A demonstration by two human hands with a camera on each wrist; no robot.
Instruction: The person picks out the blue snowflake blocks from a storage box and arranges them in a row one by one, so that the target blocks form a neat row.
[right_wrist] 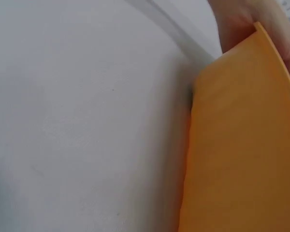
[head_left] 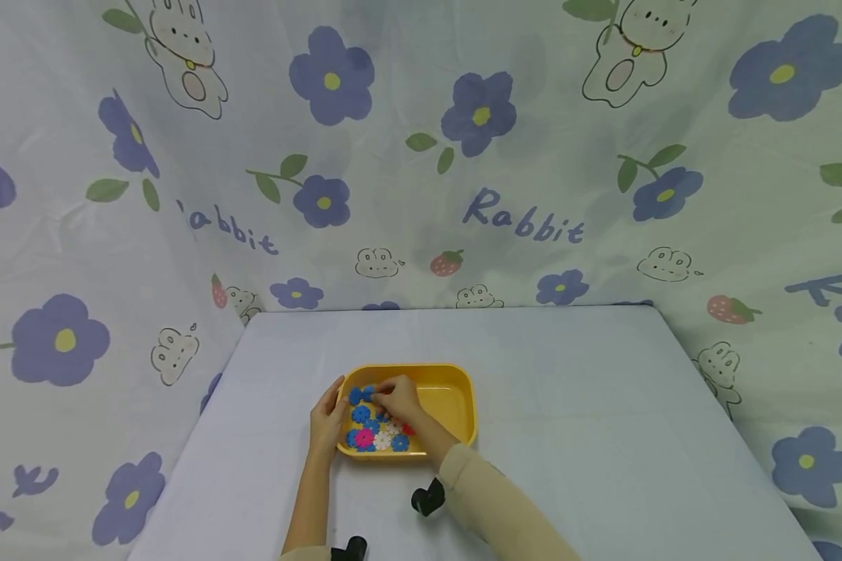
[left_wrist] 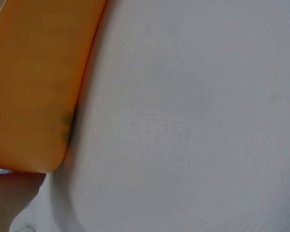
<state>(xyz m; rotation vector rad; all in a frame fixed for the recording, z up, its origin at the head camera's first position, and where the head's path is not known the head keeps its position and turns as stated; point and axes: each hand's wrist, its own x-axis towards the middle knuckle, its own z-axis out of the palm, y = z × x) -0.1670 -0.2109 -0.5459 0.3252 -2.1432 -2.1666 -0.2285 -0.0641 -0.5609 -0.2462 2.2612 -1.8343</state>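
Note:
A yellow tray (head_left: 449, 389) sits on the white table, with small flower-shaped plastic pieces in its left half. Several are blue (head_left: 361, 414); among them lie a pink piece (head_left: 364, 438), a white piece (head_left: 382, 441) and a partly hidden red piece (head_left: 408, 429). My left hand (head_left: 327, 417) grips the tray's left side, its thumb at the rim. Reaching over the tray, my right hand (head_left: 400, 400) pinches a blue flower-shaped piece (head_left: 368, 393) near the back left corner; its fingertips are small in the head view. Both wrist views show mainly the tray's outer wall (left_wrist: 38, 87).
White cloth covers the table (head_left: 589, 421) around the tray. A printed curtain (head_left: 407, 171) with flowers and rabbits closes off the back and both sides. Black wrist mounts (head_left: 429, 497) hang beside the forearms, close to the table's front.

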